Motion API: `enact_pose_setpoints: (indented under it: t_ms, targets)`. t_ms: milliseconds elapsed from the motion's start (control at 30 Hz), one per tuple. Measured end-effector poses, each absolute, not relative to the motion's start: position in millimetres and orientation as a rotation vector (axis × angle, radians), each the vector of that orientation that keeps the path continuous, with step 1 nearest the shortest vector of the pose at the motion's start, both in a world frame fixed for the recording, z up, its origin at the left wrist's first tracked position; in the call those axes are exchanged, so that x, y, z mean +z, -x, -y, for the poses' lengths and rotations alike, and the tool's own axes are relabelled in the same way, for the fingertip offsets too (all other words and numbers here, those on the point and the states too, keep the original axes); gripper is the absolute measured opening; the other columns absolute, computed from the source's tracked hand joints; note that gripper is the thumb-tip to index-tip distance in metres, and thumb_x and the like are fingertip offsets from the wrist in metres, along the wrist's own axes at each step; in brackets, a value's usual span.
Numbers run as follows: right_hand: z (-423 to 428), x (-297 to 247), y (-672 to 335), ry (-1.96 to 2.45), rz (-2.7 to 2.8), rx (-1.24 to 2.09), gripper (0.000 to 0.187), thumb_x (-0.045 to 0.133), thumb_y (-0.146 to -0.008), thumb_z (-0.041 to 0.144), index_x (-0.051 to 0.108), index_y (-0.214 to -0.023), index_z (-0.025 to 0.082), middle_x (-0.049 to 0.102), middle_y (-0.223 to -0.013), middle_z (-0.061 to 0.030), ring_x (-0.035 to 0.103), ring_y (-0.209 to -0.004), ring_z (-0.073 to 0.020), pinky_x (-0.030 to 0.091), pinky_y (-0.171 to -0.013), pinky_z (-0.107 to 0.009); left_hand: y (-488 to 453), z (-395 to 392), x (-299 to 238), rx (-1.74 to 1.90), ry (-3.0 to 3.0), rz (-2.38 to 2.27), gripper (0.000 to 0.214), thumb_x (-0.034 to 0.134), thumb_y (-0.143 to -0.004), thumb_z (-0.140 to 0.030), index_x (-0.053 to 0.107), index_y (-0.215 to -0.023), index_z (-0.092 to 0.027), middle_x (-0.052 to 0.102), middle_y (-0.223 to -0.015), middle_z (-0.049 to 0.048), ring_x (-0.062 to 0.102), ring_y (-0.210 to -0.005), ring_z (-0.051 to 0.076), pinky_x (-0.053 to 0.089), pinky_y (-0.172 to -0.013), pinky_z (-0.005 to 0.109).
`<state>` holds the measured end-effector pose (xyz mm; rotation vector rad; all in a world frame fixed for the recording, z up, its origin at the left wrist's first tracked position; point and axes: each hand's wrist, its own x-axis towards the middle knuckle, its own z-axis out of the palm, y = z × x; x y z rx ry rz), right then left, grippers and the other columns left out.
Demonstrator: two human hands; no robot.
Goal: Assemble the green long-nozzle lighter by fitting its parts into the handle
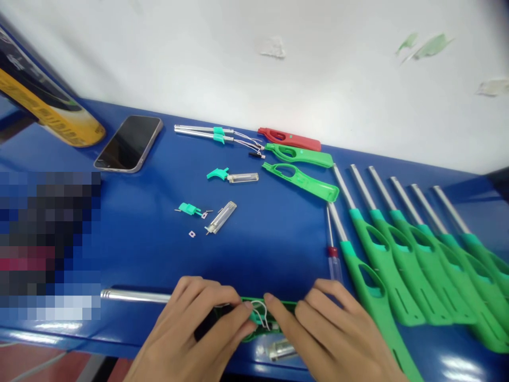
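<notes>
Left hand (199, 329): fingers curled, tips pressed on a partly assembled lighter (260, 318) lying flat at the near edge of the blue table (274, 239); thumb and forefinger pinch at its open green body. Right hand (338, 334): likewise curled, fingertips on the same lighter from the other side, beside a loop of white wire (259, 310) that stands out of the body between the two hands. Metal tube (135, 295) of this lighter runs out past the left hand. Containers: none to be seen; every part lies loose on the table. Beyond the hands: small clear tank (221, 217), teal trigger piece (190, 208), tiny square bit (192, 233); farther off, teal trigger with tank (233, 176), two tubes with wires (210, 133), red shell (290, 139), two green shells (302, 170). Just beside the right hand: red-handled screwdriver (333, 249), then a row of finished green lighters (417, 265) reaching to the frame's edge. Far beyond the left hand: phone (129, 143). Open room: bare blue surface between the hands and the loose parts. Hard to make out: a clear part (280, 350) under the right hand, partly covered; wrists cut off below; a blurred block outward of the left hand.
</notes>
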<state>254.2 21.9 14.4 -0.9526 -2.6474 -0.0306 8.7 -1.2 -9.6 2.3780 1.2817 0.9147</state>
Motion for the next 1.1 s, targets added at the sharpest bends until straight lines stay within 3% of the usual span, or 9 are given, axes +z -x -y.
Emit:
enact_pose_setpoints:
  t_ms: [100, 233, 433, 567, 700, 767, 867, 967, 1100]
  targets:
    - [-20.5, 14.0, -254.9, 0.968, 2.648, 0.003, 0.037, 0.040, -0.109, 0.005, 0.067, -0.134, 0.011, 0.075, -0.084, 0.0001, 0.069, -0.081, -0.0186, 0.049, -0.093, -0.039, -8.2, 3.2, -10.6, 0.921, -2.363, -1.294, 0.022, 0.063, -0.106, -0.007, 0.075, -0.118, -0.021, 0.071, -0.106, 0.0039, 0.063, -0.093, 0.015, 0.053, -0.085, 0.033]
    - [-18.5, 18.6, -254.4, 0.977, 2.633, -0.005, 0.033, 0.051, -0.104, 0.002, 0.067, -0.133, 0.009, 0.076, -0.083, -0.0004, 0.069, -0.076, -0.0188, 0.054, -0.079, -0.037, -8.9, 2.5, -9.6, 0.929, -2.352, -1.307, 0.023, 0.061, -0.107, -0.007, 0.076, -0.116, -0.022, 0.072, -0.106, 0.0032, 0.064, -0.092, 0.015, 0.053, -0.086, 0.032]
    - [-17.2, 17.3, -253.0, 0.978, 2.574, -0.060, 0.030, 0.060, -0.101, 0.001, 0.070, -0.128, 0.009, 0.077, -0.081, 0.0003, 0.070, -0.073, -0.0180, 0.056, -0.074, -0.034, -14.5, -1.8, -8.3, 0.995, -2.332, -1.312, 0.021, 0.057, -0.112, -0.012, 0.077, -0.111, -0.020, 0.070, -0.104, 0.0020, 0.061, -0.092, 0.013, 0.051, -0.087, 0.028]
    - [-19.0, 15.8, -253.6, 1.001, 2.468, 0.020, 0.025, 0.053, -0.107, 0.006, 0.072, -0.122, 0.011, 0.075, -0.079, -0.0012, 0.067, -0.069, -0.0166, 0.053, -0.069, -0.034, -16.5, -3.6, -7.4, 1.007, -2.352, -1.308, 0.024, 0.054, -0.114, -0.016, 0.077, -0.108, -0.019, 0.069, -0.101, 0.0010, 0.059, -0.092, 0.012, 0.048, -0.088, 0.027]
    - [-22.8, 19.3, -260.9, 0.981, 2.534, 0.152, 0.042, 0.031, -0.115, 0.015, 0.071, -0.129, 0.011, 0.070, -0.076, -0.0019, 0.065, -0.068, -0.0164, 0.051, -0.064, -0.032, -13.6, -1.7, -8.5, 0.987, -2.333, -1.300, 0.020, 0.057, -0.112, -0.013, 0.077, -0.111, -0.019, 0.069, -0.105, 0.0013, 0.058, -0.095, 0.012, 0.048, -0.089, 0.027]
    - [-24.9, 20.7, -263.7, 0.954, 2.601, 0.175, 0.043, 0.031, -0.113, 0.014, 0.068, -0.135, 0.009, 0.067, -0.076, -0.0013, 0.065, -0.068, -0.0168, 0.050, -0.062, -0.032, -11.6, 0.1, -10.4, 0.964, -2.336, -1.289, 0.019, 0.060, -0.110, -0.010, 0.076, -0.115, -0.019, 0.068, -0.108, 0.0022, 0.058, -0.097, 0.013, 0.048, -0.090, 0.029]
    - [-27.4, 21.6, -262.2, 0.946, 2.657, 0.125, 0.044, 0.031, -0.111, 0.010, 0.066, -0.137, 0.008, 0.068, -0.080, -0.0010, 0.064, -0.069, -0.0169, 0.051, -0.066, -0.033, -9.9, 2.0, -13.1, 0.962, -2.359, -1.265, 0.019, 0.061, -0.109, -0.007, 0.076, -0.115, -0.017, 0.067, -0.109, 0.0036, 0.057, -0.099, 0.014, 0.048, -0.091, 0.030]
    - [-29.3, 21.9, -255.2, 0.935, 2.655, 0.001, 0.050, 0.024, -0.111, 0.007, 0.070, -0.129, 0.011, 0.070, -0.080, -0.0002, 0.063, -0.071, -0.0165, 0.049, -0.074, -0.035, -10.1, 2.4, -14.2, 0.949, -2.364, -1.270, 0.020, 0.062, -0.108, -0.006, 0.076, -0.117, -0.017, 0.067, -0.110, 0.0043, 0.057, -0.099, 0.015, 0.048, -0.090, 0.032]
    - [-30.1, 20.3, -247.6, 0.895, 2.640, -0.144, 0.047, 0.027, -0.110, 0.002, 0.072, -0.122, 0.012, 0.072, -0.078, 0.0016, 0.062, -0.077, -0.0167, 0.046, -0.084, -0.036, -10.1, 3.3, -15.1, 0.941, -2.370, -1.264, 0.021, 0.063, -0.107, -0.006, 0.076, -0.119, -0.017, 0.067, -0.111, 0.0044, 0.058, -0.099, 0.015, 0.049, -0.088, 0.033]
